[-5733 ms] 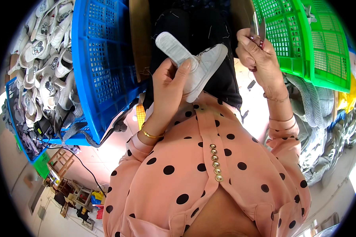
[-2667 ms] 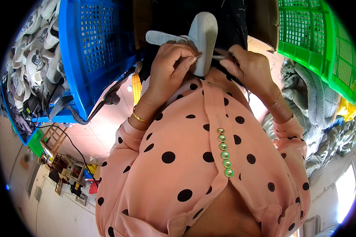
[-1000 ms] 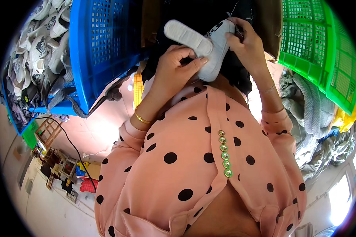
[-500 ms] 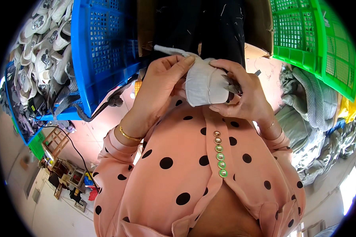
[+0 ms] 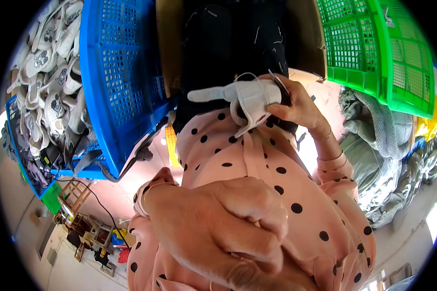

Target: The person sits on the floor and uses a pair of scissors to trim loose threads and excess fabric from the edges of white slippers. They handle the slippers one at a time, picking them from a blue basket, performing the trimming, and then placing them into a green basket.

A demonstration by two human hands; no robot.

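Observation:
A small white shoe upper (image 5: pixel 255 103) with a long strap pointing left is held above my lap. My right hand (image 5: pixel 298 107) grips it at its right end, thumb on the near side. A thin metal blade (image 5: pixel 279 82), apparently of small snips, sticks out by the fingers of that hand; the rest of the tool is hidden. A fine loop of thread stands over the upper. Close to the camera, in front of my chest, my left hand (image 5: pixel 204 225) is away from the upper with its fingers curled in. Whatever is between those fingers cannot be seen.
A blue plastic basket (image 5: pixel 119 72) stands at the left, beside a heap of white shoe pieces (image 5: pixel 46 80). Cardboard (image 5: pixel 314 41) flanks my dark-trousered legs. At the right are a green basket (image 5: pixel 352 48) and grey fabric bundles (image 5: pixel 374 145). A wooden stool (image 5: pixel 75 194) stands lower left.
My left hand has let go of the upper and come up close to the camera. The upper has turned, so its strap now points left and its opening shows; my right hand still holds it.

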